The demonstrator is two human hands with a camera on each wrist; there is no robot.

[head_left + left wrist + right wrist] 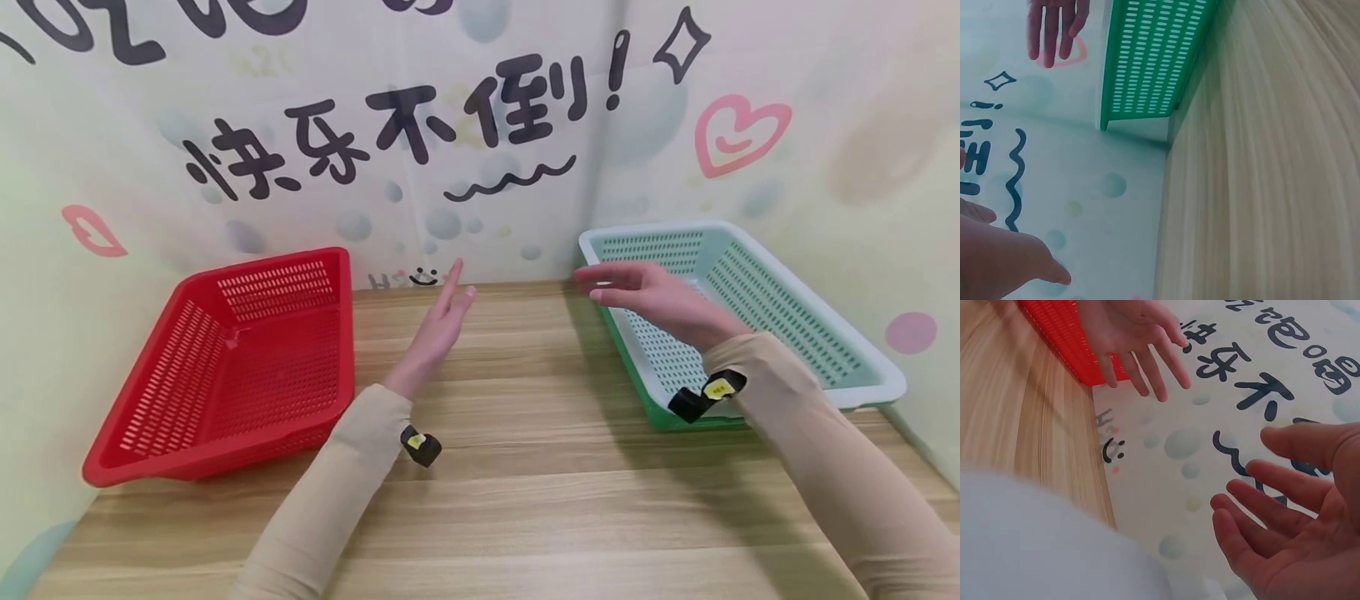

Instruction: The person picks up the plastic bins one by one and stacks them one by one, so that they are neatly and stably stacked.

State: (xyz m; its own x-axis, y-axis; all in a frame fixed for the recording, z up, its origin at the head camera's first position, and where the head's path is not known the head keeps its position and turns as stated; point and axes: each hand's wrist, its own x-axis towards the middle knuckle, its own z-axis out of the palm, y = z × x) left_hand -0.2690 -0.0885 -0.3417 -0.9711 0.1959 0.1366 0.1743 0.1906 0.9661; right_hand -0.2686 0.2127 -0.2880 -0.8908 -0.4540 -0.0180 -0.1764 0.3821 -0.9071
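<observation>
The left sleeve (330, 492) and right sleeve (832, 467) are plain beige, long to the wrist and softly creased. On them sit a blocky black left device (426, 451) and a matching right device (688, 405), each with a yellow label (718, 389), the right one's dark print too small to read

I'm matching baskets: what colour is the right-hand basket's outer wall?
The basket's outer wall is green, showing best in the left wrist view.

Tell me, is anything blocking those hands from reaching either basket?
Nothing visible does. In the head view, only wooden tabletop and printed backdrop show between the left hand and the red basket; the right hand overlaps the pale blue basket, with nothing seen in between.
</observation>
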